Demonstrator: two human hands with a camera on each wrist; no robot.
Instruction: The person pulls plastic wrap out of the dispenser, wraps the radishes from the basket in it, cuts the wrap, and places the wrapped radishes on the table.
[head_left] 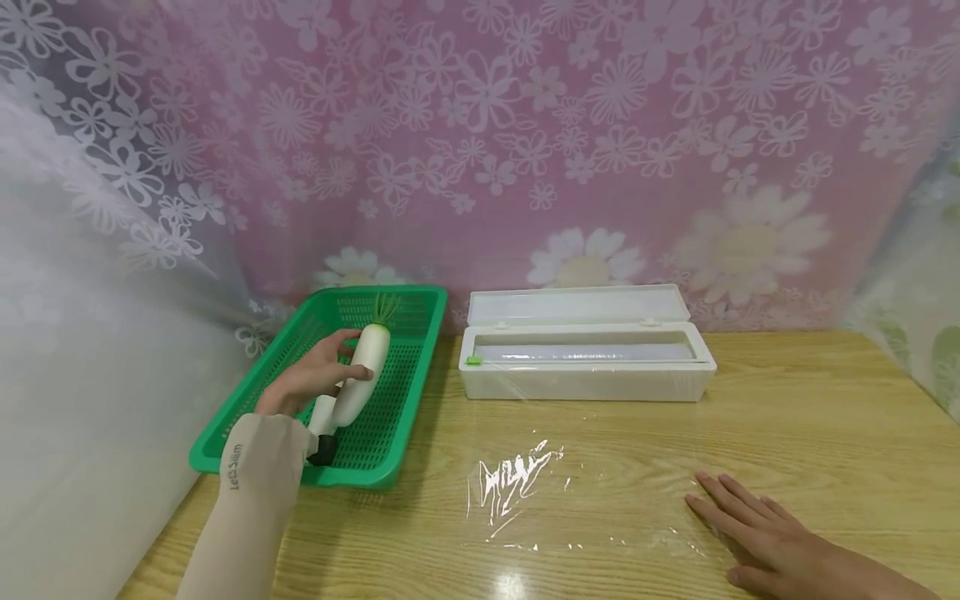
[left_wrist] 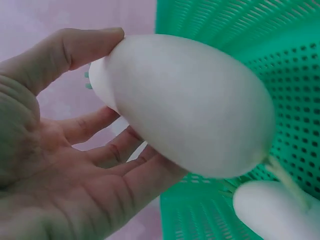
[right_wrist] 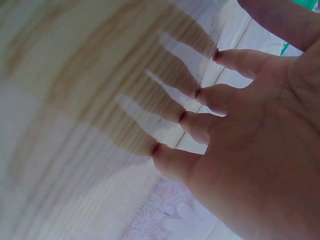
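My left hand [head_left: 322, 371] reaches into a green plastic basket [head_left: 405, 433] and grips a white radish [head_left: 372, 352] with a green leafy top. In the left wrist view, the thumb lies along one side of the radish [left_wrist: 195, 105] and the fingers along the other. A second smooth white, rounded thing [left_wrist: 280, 210] shows beside it. My right hand [head_left: 780, 542] lies palm down with its fingers spread, fingertips at the right part of a sheet of clear cling film [head_left: 517, 483] spread over the table. The right wrist view shows its fingertips pressing down on the glossy surface.
Behind the film stands a white cling film dispenser box [head_left: 585, 383], lid raised, with a film roll [head_left: 585, 352] inside. A green slider [head_left: 474, 361] sits at its left front edge. A floral curtain [head_left: 525, 167] hangs behind the wooden table [head_left: 810, 400].
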